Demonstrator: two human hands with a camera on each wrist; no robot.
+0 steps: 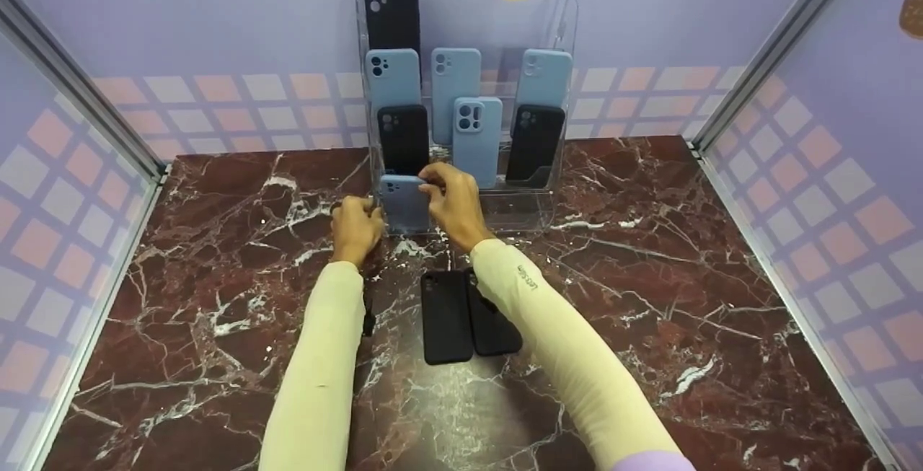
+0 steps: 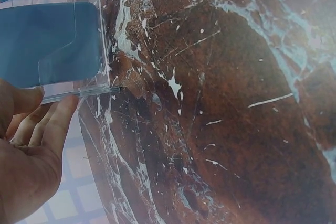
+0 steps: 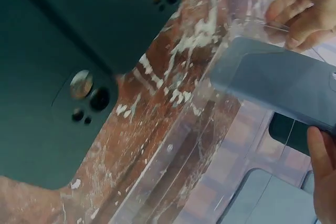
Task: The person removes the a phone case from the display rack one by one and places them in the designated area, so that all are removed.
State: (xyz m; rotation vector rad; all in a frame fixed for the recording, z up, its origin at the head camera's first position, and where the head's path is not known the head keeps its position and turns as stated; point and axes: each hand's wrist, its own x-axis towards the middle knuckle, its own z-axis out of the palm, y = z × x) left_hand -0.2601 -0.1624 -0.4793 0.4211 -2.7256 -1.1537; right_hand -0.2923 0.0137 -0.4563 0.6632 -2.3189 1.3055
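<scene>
A clear tiered display stand [image 1: 512, 211] holds several phone cases. In its lowest tier, at the left, stands a blue phone case [image 1: 404, 204]. My right hand [image 1: 458, 204] pinches this case near its upper right corner, and in the right wrist view the thumb [image 3: 321, 153] lies on its edge. At the stand's left side is my left hand [image 1: 355, 226]. The left wrist view shows its thumb and fingers gripping the stand's clear side edge [image 2: 94, 92], beside the blue case [image 2: 58, 45]. The far side of the right fingers is hidden.
Two black phone cases, the left one [image 1: 447, 319] in fuller view, lie side by side on the marbled table [image 1: 216, 298]; the right sleeve partly covers the other. Higher tiers bear black and light blue cases [image 1: 477, 143]. Patterned walls enclose the back and sides.
</scene>
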